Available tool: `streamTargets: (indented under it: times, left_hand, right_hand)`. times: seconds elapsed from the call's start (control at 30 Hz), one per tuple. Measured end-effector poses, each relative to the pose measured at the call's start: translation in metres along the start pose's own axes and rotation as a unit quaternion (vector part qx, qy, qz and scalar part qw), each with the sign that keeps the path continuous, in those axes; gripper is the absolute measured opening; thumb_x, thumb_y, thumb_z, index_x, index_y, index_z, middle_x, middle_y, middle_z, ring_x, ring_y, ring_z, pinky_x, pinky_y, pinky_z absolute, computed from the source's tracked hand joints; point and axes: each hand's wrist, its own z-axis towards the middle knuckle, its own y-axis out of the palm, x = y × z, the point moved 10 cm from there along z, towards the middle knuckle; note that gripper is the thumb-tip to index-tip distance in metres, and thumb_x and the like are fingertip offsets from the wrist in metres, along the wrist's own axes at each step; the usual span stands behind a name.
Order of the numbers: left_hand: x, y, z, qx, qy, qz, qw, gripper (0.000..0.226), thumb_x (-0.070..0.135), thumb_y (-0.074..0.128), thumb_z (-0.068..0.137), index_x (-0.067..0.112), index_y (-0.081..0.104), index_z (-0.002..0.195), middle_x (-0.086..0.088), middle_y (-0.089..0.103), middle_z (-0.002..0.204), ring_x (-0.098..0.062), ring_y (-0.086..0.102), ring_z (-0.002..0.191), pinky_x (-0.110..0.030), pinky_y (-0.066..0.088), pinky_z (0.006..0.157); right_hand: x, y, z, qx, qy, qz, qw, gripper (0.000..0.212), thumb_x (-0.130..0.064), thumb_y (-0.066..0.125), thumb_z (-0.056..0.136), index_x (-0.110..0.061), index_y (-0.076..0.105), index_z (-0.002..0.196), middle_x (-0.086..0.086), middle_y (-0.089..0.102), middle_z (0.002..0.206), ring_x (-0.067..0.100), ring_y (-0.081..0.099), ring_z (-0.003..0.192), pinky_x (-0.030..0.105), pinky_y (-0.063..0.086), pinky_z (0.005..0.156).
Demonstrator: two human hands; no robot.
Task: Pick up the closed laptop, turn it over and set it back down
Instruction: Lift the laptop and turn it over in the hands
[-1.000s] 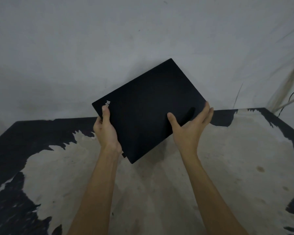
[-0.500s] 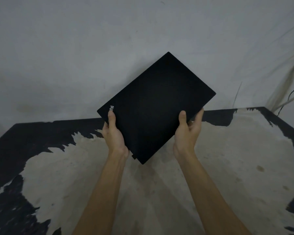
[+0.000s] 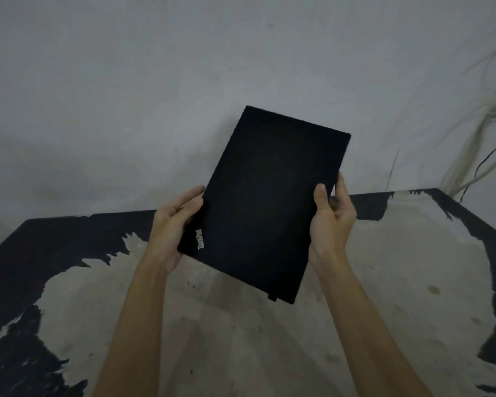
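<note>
Both hands gripping ThinkPad laptop (image 3: 267, 202) midair: left hand (image 3: 173, 224) cradling underneath, right hand (image 3: 331, 219) pinching edge. Slip risk: 1 thumb clamping smooth lid, dropping onto worn table (image 3: 413, 282).

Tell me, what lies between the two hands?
The closed black laptop, held tilted above the table by left hand and right hand, in the head view.

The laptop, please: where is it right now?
In the head view the laptop is mid-frame, held in the air above the table near the wall, with the left hand and right hand gripping its long edges.
</note>
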Motion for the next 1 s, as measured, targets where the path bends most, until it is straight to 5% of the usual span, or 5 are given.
streamTargets:
  times: [0.2, 0.37, 0.6, 0.8, 1.0]
  left_hand:
    - [0.055, -0.008, -0.004, 0.005, 0.107, 0.170, 0.980, 0.024, 0.014, 0.064, 0.101, 0.027, 0.073, 0.118, -0.001, 0.080, 0.115, -0.019, 0.075, 0.109, -0.036, 0.060, 0.089]
    - [0.123, 0.000, -0.008, 0.055, 0.271, 0.338, 0.900, 0.015, 0.019, 0.068, 0.099, 0.024, 0.072, 0.112, 0.007, 0.074, 0.111, -0.005, 0.069, 0.104, -0.023, 0.056, 0.090]
    - [0.174, 0.015, 0.002, 0.053, 0.334, 0.500, 0.797, 0.036, 0.049, 0.062, 0.095, 0.027, 0.065, 0.123, 0.001, 0.062, 0.126, -0.009, 0.059, 0.112, -0.029, 0.046, 0.092]
    - [0.185, 0.009, 0.017, -0.017, 0.223, 0.537, 0.814, 0.054, 0.086, 0.046, 0.084, 0.038, 0.064, 0.102, 0.013, 0.071, 0.101, -0.013, 0.067, 0.092, -0.043, 0.054, 0.082]
    - [0.188, 0.006, 0.009, -0.070, 0.191, 0.453, 0.868, 0.046, 0.078, 0.057, 0.085, 0.037, 0.074, 0.097, 0.022, 0.079, 0.092, 0.000, 0.074, 0.081, -0.023, 0.054, 0.072]
  right_hand:
    - [-0.009, 0.023, -0.005, -0.107, 0.001, -0.035, 0.994, 0.051, -0.012, 0.058, 0.105, -0.022, 0.050, 0.153, 0.005, 0.073, 0.133, 0.017, 0.070, 0.120, 0.045, 0.055, 0.106]
    - [-0.020, 0.059, -0.013, -0.201, 0.000, -0.066, 0.977, 0.051, -0.009, 0.061, 0.103, -0.020, 0.053, 0.151, 0.001, 0.081, 0.114, 0.018, 0.075, 0.110, 0.043, 0.060, 0.098]
    - [-0.052, 0.118, -0.027, -0.324, -0.036, -0.105, 0.940, 0.043, -0.006, 0.064, 0.100, -0.017, 0.062, 0.142, 0.004, 0.083, 0.103, 0.023, 0.080, 0.096, 0.034, 0.065, 0.078]
    - [-0.079, 0.153, -0.039, -0.391, -0.061, -0.150, 0.906, 0.040, -0.008, 0.066, 0.099, -0.024, 0.066, 0.135, 0.008, 0.083, 0.098, 0.028, 0.081, 0.092, 0.038, 0.066, 0.076]
    - [-0.096, 0.168, -0.050, -0.430, -0.081, -0.193, 0.878, 0.042, -0.007, 0.067, 0.098, -0.020, 0.065, 0.139, 0.012, 0.083, 0.099, 0.028, 0.081, 0.090, 0.040, 0.066, 0.076]
